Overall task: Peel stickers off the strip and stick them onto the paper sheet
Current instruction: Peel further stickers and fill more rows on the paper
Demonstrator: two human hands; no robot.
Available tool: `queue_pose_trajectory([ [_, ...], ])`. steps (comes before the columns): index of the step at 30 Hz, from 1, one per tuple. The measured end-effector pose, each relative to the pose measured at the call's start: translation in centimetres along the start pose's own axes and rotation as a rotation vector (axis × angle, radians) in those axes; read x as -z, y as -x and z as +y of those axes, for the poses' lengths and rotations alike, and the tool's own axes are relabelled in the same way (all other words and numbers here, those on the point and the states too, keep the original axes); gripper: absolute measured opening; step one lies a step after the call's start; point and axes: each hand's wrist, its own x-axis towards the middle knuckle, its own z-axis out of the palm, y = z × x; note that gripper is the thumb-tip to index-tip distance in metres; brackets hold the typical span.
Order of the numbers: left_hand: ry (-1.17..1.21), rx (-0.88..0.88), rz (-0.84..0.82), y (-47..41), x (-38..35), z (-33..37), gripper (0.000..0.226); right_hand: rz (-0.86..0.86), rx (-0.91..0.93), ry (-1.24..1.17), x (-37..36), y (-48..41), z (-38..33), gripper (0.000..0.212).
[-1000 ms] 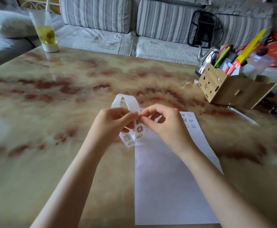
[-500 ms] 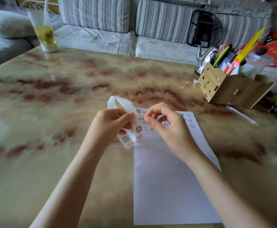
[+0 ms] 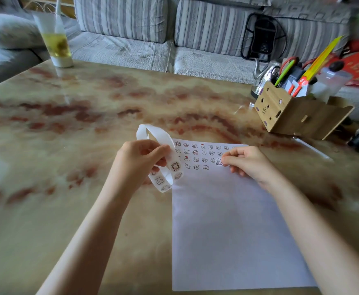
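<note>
**Head view.** Left hand (image 3: 140,158), centre of frame, grips the strip (image 3: 163,176) between thumb and curled fingers. The strip loops up behind the hand and hangs below it, just off the sheet's left edge, with several stickers on it. Right hand (image 3: 248,165), right of centre, has thumb and forefinger closed on one sticker (image 3: 219,161) at the right end of the third row. I cannot tell whether the sticker touches the sheet (image 3: 227,231) yet. The sheet lies flat on the table (image 3: 67,209), from lower centre to lower right. Rows (image 3: 195,152) of placed stickers fill its top end, and the rest is bare. A box (image 3: 291,116) of pens stands at upper right and a cup (image 3: 57,45) at upper left, both well apart from the work.

**Step in hand, as I judge it:** setting this sticker down. To do it well I would line it up with its row, level with its neighbour and not overlapping. I would lay one edge first, then roll the fingertip across so no crease or bubble forms, and lift the thumb away last. Nothing weights the sheet, so a sideways drag could shift it; I would press straight down.
</note>
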Motion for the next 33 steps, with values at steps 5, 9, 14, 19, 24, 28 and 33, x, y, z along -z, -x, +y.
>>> queue_pose_trajectory([
  [5, 0.011, -0.023, -0.002, -0.26, 0.03, -0.29, 0.015, -0.014, -0.009, -0.003, -0.02, -0.30, 0.33, 0.003],
  [9, 0.017, -0.008, 0.000, -0.35, 0.01, -0.44, 0.015, -0.037, -0.017, 0.011, -0.22, -0.37, 0.45, 0.006],
  [14, 0.025, -0.023, 0.000, -0.36, 0.07, -0.45, 0.014, -0.035, -0.009, 0.034, -0.61, -0.33, 0.40, 0.008],
  [19, 0.029, -0.019, 0.002, -0.33, 0.00, -0.38, 0.015, -0.030, -0.002, 0.029, -0.70, -0.13, 0.23, 0.008],
  [24, 0.020, -0.015, 0.006, -0.34, 0.04, -0.36, 0.015, -0.031, 0.002, 0.022, -0.75, 0.03, 0.02, 0.007],
  [28, 0.011, -0.011, 0.010, -0.33, 0.12, -0.35, 0.015, -0.042, -0.004, 0.024, -0.66, 0.13, -0.07, 0.007],
  [33, 0.018, -0.014, 0.007, -0.26, 0.03, -0.22, 0.016, -0.049, -0.013, 0.043, -0.60, 0.12, -0.16, 0.006],
])
